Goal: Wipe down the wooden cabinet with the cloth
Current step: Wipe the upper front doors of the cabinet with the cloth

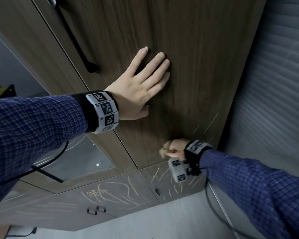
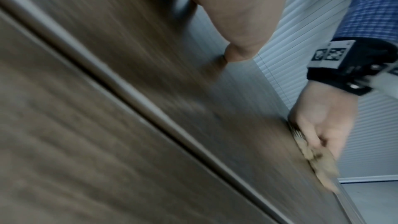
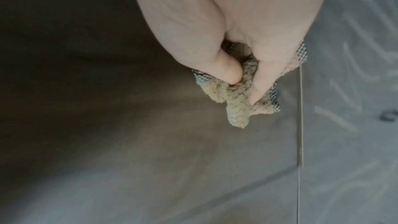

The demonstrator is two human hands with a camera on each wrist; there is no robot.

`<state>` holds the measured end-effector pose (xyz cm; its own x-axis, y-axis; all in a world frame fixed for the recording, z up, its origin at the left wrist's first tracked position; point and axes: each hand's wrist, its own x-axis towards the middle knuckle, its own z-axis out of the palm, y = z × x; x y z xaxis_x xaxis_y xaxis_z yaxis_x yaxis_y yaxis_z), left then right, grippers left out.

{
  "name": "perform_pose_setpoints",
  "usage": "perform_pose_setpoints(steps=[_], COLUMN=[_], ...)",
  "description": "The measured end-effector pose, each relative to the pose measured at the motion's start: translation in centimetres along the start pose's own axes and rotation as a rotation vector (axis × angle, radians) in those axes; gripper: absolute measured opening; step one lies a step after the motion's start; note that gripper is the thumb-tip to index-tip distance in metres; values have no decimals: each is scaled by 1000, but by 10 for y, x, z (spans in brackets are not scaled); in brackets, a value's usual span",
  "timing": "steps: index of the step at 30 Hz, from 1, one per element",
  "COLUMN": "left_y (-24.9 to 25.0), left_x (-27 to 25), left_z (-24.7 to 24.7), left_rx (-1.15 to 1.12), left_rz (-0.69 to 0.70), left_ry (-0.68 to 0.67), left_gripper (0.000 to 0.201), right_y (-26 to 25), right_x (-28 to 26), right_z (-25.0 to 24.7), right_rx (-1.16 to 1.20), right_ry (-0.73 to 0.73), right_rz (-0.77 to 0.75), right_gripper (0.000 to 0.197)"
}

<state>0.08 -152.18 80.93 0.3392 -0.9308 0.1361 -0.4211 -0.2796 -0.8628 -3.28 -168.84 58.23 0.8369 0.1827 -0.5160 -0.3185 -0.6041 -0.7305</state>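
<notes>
The dark wooden cabinet door (image 1: 188,49) fills the head view. My left hand (image 1: 141,80) lies flat on it with fingers straight, just right of the black handle (image 1: 72,40). Lower down, my right hand (image 1: 173,149) grips a crumpled beige cloth (image 3: 234,98) and presses it on the door near its bottom edge. The cloth (image 2: 320,161) also shows in the left wrist view, bunched under the right hand (image 2: 323,125). Pale scratch marks (image 1: 209,123) streak the door just above the right hand.
Below the door, lower drawer fronts (image 1: 110,192) carry more pale scribbles and small dark knobs (image 1: 96,210). A ribbed grey wall panel (image 1: 274,83) runs along the cabinet's right side. A grey floor (image 1: 162,221) lies beneath. A black cable (image 1: 47,163) hangs from my left sleeve.
</notes>
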Motion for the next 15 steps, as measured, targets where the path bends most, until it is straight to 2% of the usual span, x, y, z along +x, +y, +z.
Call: perform_pose_setpoints(steps=[1,2,3,4,5,8,10,12,14,15], left_y=[0,0,-1,-1,-1,-2,-2,-1,2,3], left_x=[0,0,-1,0,0,0,0,0,0,0], left_z=[0,1,1,1,1,1,0,-3,-7,-9], left_rx=[4,4,3,7,11,3,-8,-6,10,17], left_rz=[3,9,13,10,7,-7,-4,-3,-13,-11], left_ry=[-2,-3,0,-4,-6,6,6,-12,-34,-34], left_gripper=[99,100,100,101,102,101,99,98,98,99], right_y=[-7,-5,1,-1,-1,23,35,34,22,11], right_x=[9,24,31,24,18,2,-15,-37,-53,-57], right_z=[13,24,30,28,20,-29,-68,-94,-100,-92], right_rx=[144,276,299,374,443,443,406,369,159,186], right_ry=[-9,51,41,29,32,248,374,437,407,361], right_rz=[-21,-22,-65,-58,-4,110,196,244,236,228], right_gripper=[39,56,62,56,43,25,35,36,19,19])
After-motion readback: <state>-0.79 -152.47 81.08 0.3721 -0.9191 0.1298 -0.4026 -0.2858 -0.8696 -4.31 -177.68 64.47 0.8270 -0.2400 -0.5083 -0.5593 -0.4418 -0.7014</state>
